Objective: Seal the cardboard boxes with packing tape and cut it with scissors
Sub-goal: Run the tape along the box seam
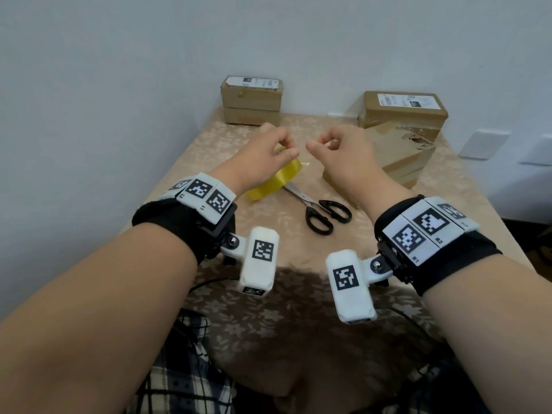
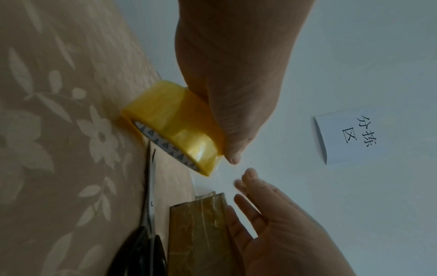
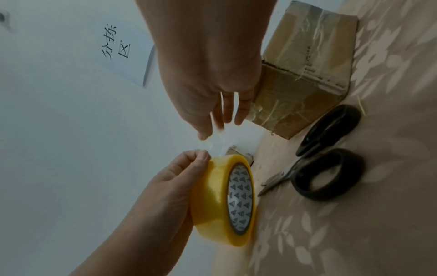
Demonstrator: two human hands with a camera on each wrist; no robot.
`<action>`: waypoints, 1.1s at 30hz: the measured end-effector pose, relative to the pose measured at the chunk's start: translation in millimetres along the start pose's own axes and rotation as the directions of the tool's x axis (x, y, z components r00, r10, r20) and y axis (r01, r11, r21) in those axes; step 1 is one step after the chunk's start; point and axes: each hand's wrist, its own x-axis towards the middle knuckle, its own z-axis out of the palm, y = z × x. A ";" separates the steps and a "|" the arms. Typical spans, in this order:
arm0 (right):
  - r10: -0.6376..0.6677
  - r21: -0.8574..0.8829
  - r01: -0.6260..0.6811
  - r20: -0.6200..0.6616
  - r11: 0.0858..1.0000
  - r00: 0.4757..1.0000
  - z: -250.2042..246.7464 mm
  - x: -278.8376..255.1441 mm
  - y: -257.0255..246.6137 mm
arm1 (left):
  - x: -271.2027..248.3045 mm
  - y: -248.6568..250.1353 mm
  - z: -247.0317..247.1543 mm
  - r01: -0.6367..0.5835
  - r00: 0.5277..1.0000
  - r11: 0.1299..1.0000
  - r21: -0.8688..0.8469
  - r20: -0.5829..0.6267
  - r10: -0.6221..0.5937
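— Left hand — what was it doing?

— Gripping the yellow tape roll, fingers curled over its rim; the roll stood on edge on the floral tablecloth, glossy and translucent, with a printed white core.

— And the right hand?

— At three o'clock from the roll, just beside it. It seemed to pinch a clear tape end, though that strip was faint and blurred.

— Scissors?

— Black-handled scissors lay flat at five o'clock from the roll. A taped, crumpled cardboard box sat at three o'clock, under the right hand's far side.
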 end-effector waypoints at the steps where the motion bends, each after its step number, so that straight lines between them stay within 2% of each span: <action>1: -0.015 -0.015 0.015 -0.017 1.000 1.000 0.1 0.4 -0.8 | 0.0 0.7 0.1 0.002 1.000 1.000 -0.006 0.006 -0.002; 4: -0.010 0.012 0.010 -0.037 1.000 0.999 -0.3 -0.2 -0.2 | -1.2 0.6 0.6 0.018 1.000 1.000 -0.025 0.024 -0.017; 7: 0.010 0.140 -0.003 -0.049 0.990 0.999 -4.2 -2.4 3.6 | -1.6 0.3 -0.6 0.035 0.999 0.999 -0.040 0.035 -0.034; 9: -0.056 0.144 0.056 -0.001 0.988 0.998 -6.2 -3.9 3.0 | -1.4 0.0 -1.4 0.043 0.999 0.998 -0.042 0.032 -0.041; 11: -0.127 0.080 0.122 0.057 0.989 0.990 -7.0 -4.1 3.0 | -1.2 0.1 -1.5 0.046 0.999 0.998 -0.050 0.030 -0.045; 14: -0.136 -0.002 0.137 0.114 0.991 0.984 -8.3 -4.9 2.3 | -0.7 0.5 -1.4 0.052 0.998 0.998 -0.044 0.033 -0.050; 18: -0.142 -0.065 0.151 0.120 0.986 0.982 -6.9 -4.1 3.2 | -1.5 1.2 -2.2 0.047 0.999 0.998 -0.035 0.026 -0.046; 25: -0.060 -0.272 0.102 0.159 0.957 0.985 -0.2 -0.8 -0.4 | -4.4 4.7 -3.1 0.033 0.995 0.998 0.050 0.087 -0.038; 28: -0.148 -0.416 0.172 0.089 0.893 0.985 1.5 -3.0 -3.2 | -3.5 6.8 -4.8 0.008 0.998 0.993 0.120 0.068 -0.016; 30: -0.198 -0.513 0.224 0.104 0.828 0.975 -0.3 -3.3 -5.2 | -3.0 7.1 -6.2 -0.009 0.999 0.986 0.166 0.044 0.002; 33: -0.199 -0.648 0.218 0.103 0.730 0.975 -8.5 2.0 -1.1 | -3.4 0.0 -12.3 0.016 1.000 0.962 0.271 0.007 -0.019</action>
